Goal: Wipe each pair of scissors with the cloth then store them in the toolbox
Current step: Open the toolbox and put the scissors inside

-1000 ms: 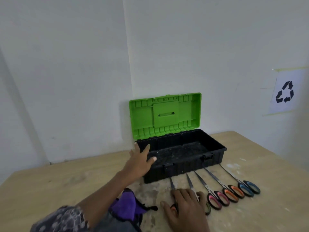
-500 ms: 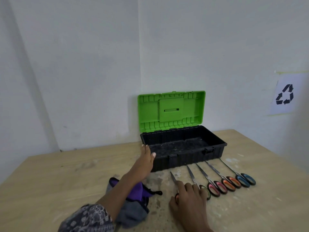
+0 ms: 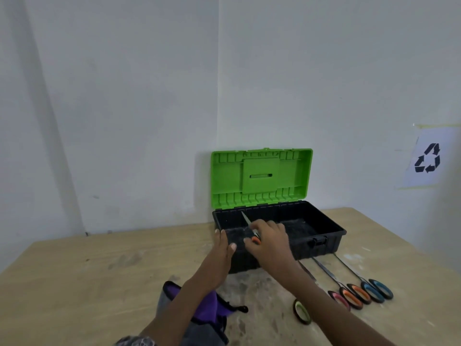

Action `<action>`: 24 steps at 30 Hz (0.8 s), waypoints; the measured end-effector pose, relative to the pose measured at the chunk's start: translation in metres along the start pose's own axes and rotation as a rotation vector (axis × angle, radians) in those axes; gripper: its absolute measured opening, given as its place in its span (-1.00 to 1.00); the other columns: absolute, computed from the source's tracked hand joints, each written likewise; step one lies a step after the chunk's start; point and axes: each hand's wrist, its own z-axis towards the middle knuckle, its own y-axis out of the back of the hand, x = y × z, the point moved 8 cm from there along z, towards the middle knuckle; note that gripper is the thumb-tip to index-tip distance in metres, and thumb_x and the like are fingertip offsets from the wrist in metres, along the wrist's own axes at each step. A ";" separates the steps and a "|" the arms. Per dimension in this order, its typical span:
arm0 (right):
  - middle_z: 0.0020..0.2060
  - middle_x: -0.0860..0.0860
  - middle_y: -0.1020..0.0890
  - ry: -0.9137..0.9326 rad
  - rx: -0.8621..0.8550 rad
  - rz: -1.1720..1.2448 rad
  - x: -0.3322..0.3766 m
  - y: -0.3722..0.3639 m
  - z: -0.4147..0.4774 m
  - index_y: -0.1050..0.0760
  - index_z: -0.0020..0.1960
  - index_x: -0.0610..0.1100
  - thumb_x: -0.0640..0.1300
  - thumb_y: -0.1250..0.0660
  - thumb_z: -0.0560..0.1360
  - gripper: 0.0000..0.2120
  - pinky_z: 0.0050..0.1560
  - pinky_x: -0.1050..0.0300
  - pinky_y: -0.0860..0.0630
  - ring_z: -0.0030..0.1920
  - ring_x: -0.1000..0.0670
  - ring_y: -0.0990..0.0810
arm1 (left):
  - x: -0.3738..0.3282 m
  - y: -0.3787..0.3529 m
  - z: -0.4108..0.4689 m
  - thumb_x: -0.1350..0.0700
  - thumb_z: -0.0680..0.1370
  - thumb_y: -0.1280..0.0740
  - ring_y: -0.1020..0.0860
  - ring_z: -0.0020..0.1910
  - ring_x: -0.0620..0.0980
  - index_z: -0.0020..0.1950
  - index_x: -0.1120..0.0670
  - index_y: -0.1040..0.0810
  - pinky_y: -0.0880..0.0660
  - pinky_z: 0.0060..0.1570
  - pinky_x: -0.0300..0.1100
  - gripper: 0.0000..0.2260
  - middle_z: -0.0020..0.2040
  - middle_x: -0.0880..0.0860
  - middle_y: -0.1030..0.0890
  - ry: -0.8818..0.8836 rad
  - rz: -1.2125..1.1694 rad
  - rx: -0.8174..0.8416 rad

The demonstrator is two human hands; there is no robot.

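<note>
Right now the right hand (image 3: 268, 237), at centre frame, grips a pair of orange-handled scissors (image 3: 251, 228) over the open black toolbox (image 3: 331, 236); its fingers are curled around the handles and the blade points up and to the left, its tip near the box's rear wall. The left hand (image 3: 222, 248) rests against the toolbox's left front corner with fingers loosely extended and holds nothing. The green lid (image 3: 260, 177) stands upright against the white wall behind, so the whole box interior lies open from above and from the front; the right half of the tray is unoccupied.

Lower right of the frame, four more pairs of scissors lie in a row on the wooden table (image 3: 74, 283), blades aimed toward the box front: green-handled (image 3: 302, 311), pink-handled (image 3: 339, 299), another orange-handled pair (image 3: 358, 294), and blue-handled (image 3: 378, 292). The right forearm crosses above the green and pink pairs.

At lower centre, a purple and grey cloth (image 3: 212, 313) lies bunched under the left forearm. The table's left half is bare wood out to its edge, and its right edge runs close past the blue handles. A recycling sign (image 3: 426, 158) hangs at upper right.
</note>
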 end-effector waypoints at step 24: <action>-0.08 0.00 -0.68 0.048 0.075 0.110 -0.010 -0.036 0.058 -0.63 0.06 -0.01 -0.04 -0.29 0.57 -0.83 -0.07 0.00 -0.59 -0.07 -0.05 -0.62 | 0.001 -0.002 0.005 -0.05 0.75 0.02 -0.03 0.65 0.11 0.66 0.14 0.16 -0.16 0.51 -0.06 -0.43 0.67 0.10 0.24 0.011 0.099 0.021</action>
